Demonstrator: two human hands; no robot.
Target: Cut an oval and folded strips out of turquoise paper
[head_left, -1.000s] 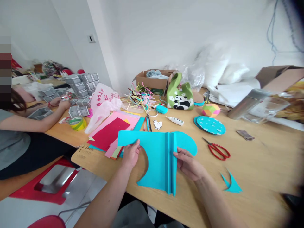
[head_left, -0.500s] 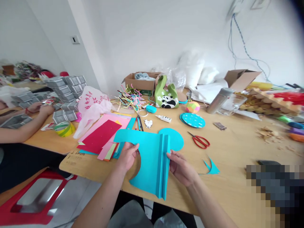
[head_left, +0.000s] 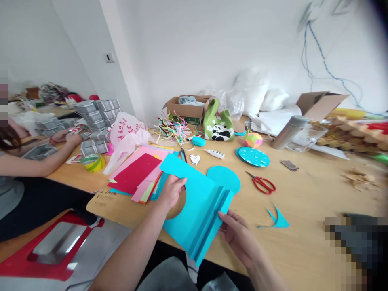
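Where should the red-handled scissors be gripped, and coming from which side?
I'd say by the red handles, the right hand coming from the near right once free of the blue sheet: the pair lies flat, its blades pointing away to the left, so the handles face that side.

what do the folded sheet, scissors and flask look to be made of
Folded sheet: probably matte card or stiff paper; crisp creases, little shine.
Scissors: likely metal blades, thin and dark; smooth red handles, perhaps plastic-coated.
Flask: probably satin-finished metal, given its silvery sheen.
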